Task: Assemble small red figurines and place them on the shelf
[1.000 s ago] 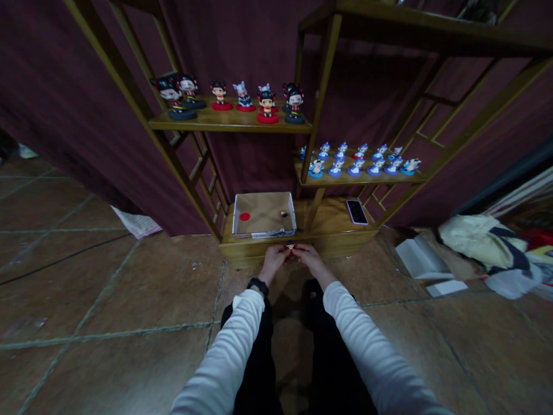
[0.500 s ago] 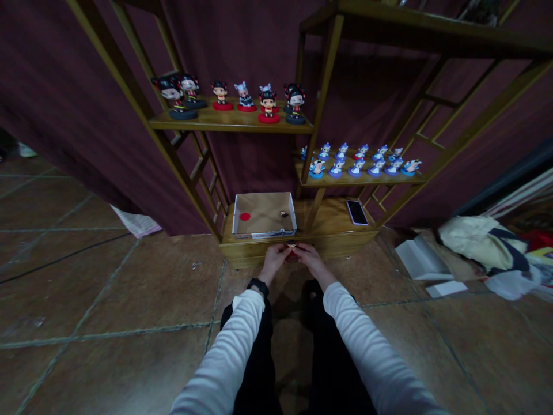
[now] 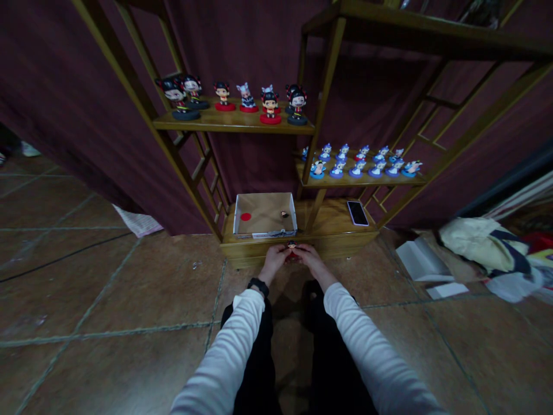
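My left hand point(image 3: 273, 260) and my right hand point(image 3: 311, 258) meet just in front of the lowest shelf point(image 3: 332, 222) of a wooden rack. Between their fingertips they pinch a small figurine point(image 3: 292, 248) with a dark head and red body. Directly behind the hands an open cardboard box point(image 3: 264, 215) rests on that shelf, holding a red disc point(image 3: 245, 217) and a tiny dark piece point(image 3: 284, 214). I wear white sleeves and a dark watch on the left wrist.
A black phone point(image 3: 356, 212) lies on the low shelf to the right. Several black-haired figurines point(image 3: 270, 107) stand on the upper left shelf, several small blue ones point(image 3: 356, 168) on the middle right shelf. Clothes and papers point(image 3: 484, 245) pile on the tiled floor at right.
Both hands keep hold of the small figurine in the same spot. Only the camera has shifted slightly.
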Motion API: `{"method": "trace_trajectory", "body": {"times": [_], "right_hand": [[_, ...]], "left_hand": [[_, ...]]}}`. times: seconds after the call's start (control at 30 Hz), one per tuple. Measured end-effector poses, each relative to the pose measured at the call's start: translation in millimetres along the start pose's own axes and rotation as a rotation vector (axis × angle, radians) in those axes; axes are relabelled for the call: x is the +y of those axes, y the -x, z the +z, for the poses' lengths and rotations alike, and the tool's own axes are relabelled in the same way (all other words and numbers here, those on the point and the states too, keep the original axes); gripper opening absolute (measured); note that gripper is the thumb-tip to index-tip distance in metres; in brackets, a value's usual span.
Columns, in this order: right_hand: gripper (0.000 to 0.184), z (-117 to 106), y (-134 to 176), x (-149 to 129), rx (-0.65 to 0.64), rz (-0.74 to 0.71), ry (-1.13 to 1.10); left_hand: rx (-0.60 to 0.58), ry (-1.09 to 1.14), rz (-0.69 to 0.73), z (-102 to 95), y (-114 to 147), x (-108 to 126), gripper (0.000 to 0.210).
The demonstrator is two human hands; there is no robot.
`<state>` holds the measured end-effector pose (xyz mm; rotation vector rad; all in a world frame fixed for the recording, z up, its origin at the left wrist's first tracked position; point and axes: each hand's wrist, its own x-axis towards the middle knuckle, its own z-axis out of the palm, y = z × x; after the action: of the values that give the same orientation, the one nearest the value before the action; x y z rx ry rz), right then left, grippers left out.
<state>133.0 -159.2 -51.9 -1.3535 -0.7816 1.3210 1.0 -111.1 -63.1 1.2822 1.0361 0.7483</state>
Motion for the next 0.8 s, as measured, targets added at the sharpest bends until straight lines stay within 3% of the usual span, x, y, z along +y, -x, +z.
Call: {"method": "trace_trajectory", "body": {"times": [0.47,0.67,0.8], "right_hand": [[0.033,1.1,4.4,-2.1,0.043,0.016,-0.039],[0.037,1.1,0.1,1.6,0.118,-0.011,-0.091],[0.039,2.0,1.1,-1.1,0.091,-0.026,-0.207]], "left_hand": [[0.020,0.072,0.076,0.0,-2.7,-1.4,0.017],[0.013,0.139,0.044,1.4,-1.8,1.0,0.013],[-0.005,0.203,-0.002,2.8,3.9,7.3,0.015]]}}
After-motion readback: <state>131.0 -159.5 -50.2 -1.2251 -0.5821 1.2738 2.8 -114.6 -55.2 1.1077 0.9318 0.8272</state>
